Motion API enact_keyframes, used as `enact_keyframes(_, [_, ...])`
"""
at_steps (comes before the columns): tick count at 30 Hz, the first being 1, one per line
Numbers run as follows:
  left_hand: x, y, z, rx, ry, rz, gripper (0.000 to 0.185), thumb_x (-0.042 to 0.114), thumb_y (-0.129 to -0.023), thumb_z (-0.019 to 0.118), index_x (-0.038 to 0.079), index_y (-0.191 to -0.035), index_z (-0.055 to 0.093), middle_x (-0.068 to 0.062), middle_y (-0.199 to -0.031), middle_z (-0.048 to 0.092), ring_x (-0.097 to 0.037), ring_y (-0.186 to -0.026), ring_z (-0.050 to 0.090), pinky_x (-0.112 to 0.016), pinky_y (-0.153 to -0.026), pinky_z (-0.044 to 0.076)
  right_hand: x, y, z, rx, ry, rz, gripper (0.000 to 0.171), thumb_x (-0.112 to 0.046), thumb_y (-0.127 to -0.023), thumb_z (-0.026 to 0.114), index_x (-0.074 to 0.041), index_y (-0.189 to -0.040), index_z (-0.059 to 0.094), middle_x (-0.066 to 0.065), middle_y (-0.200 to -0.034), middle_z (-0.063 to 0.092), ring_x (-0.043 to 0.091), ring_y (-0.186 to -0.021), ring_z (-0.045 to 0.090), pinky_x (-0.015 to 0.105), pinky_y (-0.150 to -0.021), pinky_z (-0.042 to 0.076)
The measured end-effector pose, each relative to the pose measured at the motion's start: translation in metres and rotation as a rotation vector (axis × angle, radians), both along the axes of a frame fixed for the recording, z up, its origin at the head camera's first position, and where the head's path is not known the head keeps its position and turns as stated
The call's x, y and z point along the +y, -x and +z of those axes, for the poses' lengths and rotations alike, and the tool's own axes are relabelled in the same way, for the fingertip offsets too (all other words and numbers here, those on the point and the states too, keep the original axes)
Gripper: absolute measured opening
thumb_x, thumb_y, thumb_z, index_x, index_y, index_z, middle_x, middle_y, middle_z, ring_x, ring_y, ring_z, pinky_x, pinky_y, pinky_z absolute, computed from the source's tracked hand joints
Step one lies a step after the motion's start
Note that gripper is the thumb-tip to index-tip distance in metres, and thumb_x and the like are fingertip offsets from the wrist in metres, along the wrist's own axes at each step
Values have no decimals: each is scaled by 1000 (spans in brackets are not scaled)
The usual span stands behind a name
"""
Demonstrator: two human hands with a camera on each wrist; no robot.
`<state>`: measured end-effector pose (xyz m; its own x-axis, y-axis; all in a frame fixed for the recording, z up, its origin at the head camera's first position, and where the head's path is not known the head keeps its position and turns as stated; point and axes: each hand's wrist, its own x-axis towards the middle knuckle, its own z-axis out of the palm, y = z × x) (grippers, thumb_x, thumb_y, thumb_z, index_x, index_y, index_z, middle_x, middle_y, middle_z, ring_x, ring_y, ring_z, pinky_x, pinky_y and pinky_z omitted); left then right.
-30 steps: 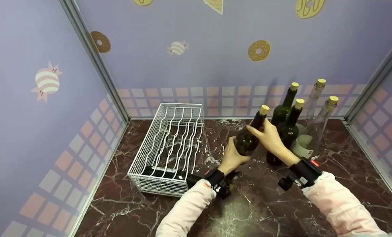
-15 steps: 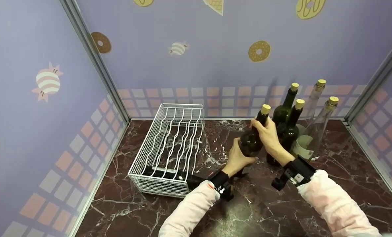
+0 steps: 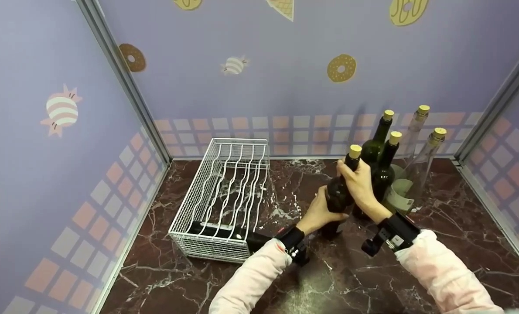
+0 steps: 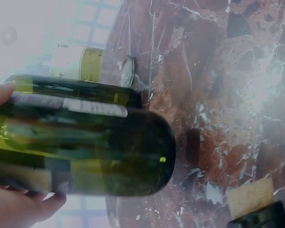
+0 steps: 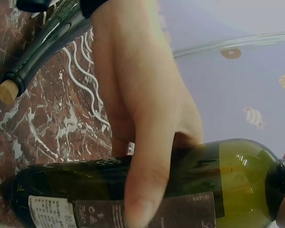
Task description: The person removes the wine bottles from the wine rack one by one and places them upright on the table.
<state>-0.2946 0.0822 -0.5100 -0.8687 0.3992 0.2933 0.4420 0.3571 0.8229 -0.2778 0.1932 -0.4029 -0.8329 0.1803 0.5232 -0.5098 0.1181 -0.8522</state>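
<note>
A dark green wine bottle with a pale cork stands almost upright between both hands, leaning slightly. My left hand grips its body, with the thumb across the label in the right wrist view. Higher up, my right hand is wrapped round the neck; only a bit of it shows at the right wrist view's edge. The bottle's rounded base shows in the left wrist view, but I cannot tell whether it touches the table. Another dark bottle lies in the near end of a white wire rack.
Just right of the held bottle stand two dark corked bottles and two clear corked ones. The lying bottle's neck sticks out of the rack, under my left forearm. Patterned walls enclose the marble table.
The held bottle has shifted right and come more upright, nearer the standing bottles. Both hands moved with it, and the right hand has closed more fully round the neck.
</note>
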Motion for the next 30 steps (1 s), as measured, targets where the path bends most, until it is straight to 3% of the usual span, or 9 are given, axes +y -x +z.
enact_keyframes(6, [0, -2, 1, 58, 53, -116, 80, 8, -59, 81, -2, -122, 32, -11, -114, 43, -20, -106, 44, -22, -91, 31, 14, -2, -4, 0, -3, -66, 13, 5, -84, 54, 13, -74, 52, 23, -61, 50, 23, -54, 48, 22, -53, 38])
enact_keyframes(9, [0, -2, 0, 65, 72, -142, 79, 5, -60, 80, -4, -122, 32, -13, -113, 43, -22, -105, 45, -21, -89, 32, 22, -4, -6, 2, -7, -100, 11, 6, -83, 54, 14, -74, 53, 24, -61, 50, 24, -54, 49, 22, -53, 39])
enact_keyframes(15, [-2, 0, -2, 69, 92, -123, 71, 2, -63, 77, -1, -120, 36, -11, -110, 45, -21, -102, 46, -21, -85, 35, 39, -10, -7, 10, 16, -154, 10, 7, -81, 55, 14, -75, 53, 26, -61, 51, 19, -52, 50, 22, -53, 40])
enact_keyframes(22, [-5, 4, -2, 100, 97, -116, 65, -2, -63, 71, -5, -118, 37, -20, -109, 46, -30, -102, 46, -24, -87, 35, 60, -19, -7, 21, 10, -197, 10, 8, -81, 53, 15, -74, 52, 22, -59, 52, 16, -53, 50, 22, -57, 40])
enact_keyframes(30, [-9, 4, -4, 70, 134, -91, 63, 0, -65, 72, -1, -118, 38, -15, -109, 46, -25, -100, 47, -23, -84, 37, 85, -26, -8, 79, 16, -242, 10, 12, -81, 52, 18, -73, 51, 15, -56, 53, 15, -52, 51, 21, -58, 39])
